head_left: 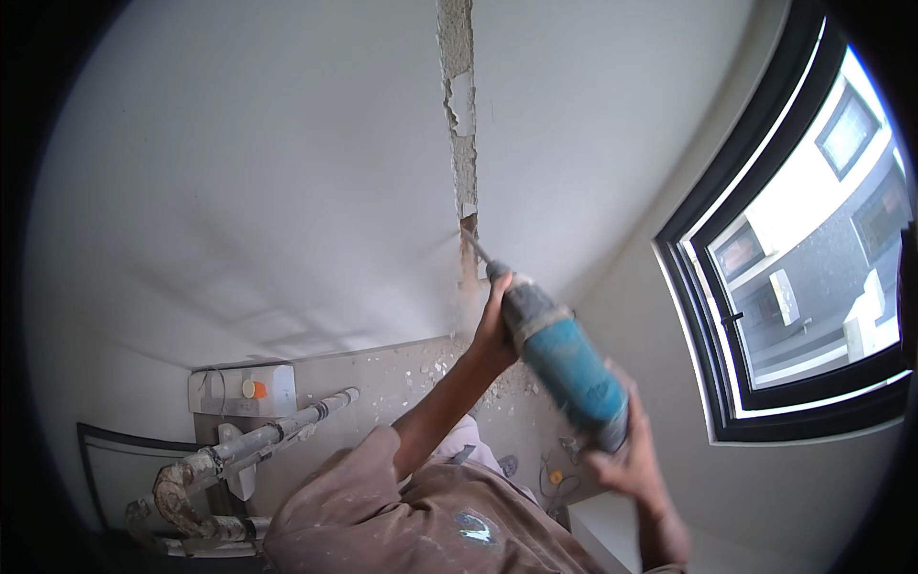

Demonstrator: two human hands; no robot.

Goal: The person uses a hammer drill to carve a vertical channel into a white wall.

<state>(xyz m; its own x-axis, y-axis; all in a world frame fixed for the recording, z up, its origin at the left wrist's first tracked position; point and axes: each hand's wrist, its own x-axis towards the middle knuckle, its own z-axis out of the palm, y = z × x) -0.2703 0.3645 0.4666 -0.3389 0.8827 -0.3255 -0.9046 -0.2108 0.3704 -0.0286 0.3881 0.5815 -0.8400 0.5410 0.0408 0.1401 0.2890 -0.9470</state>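
Observation:
A teal and dark grey rotary hammer (574, 368) slants up and to the left across the middle of the view. My left hand (495, 325) is wrapped round its front end, behind the chuck. At its rear, my right hand (631, 454) grips the handle end, slightly blurred. The thin metal bit (480, 249) reaches the lower part of a rough vertical groove (463, 158) cut in the white wall (316, 153). Reddish-brown material shows where the bit tip meets the groove, and dust hangs just below it.
Broken chips lie on the grey floor (382, 383) along the wall foot. Dusty pipes (287, 426) stand at the lower left, near a white box (273, 390) with an orange cap. A black-framed window (703, 258) is at the right. A cable with a yellow part (557, 475) lies low.

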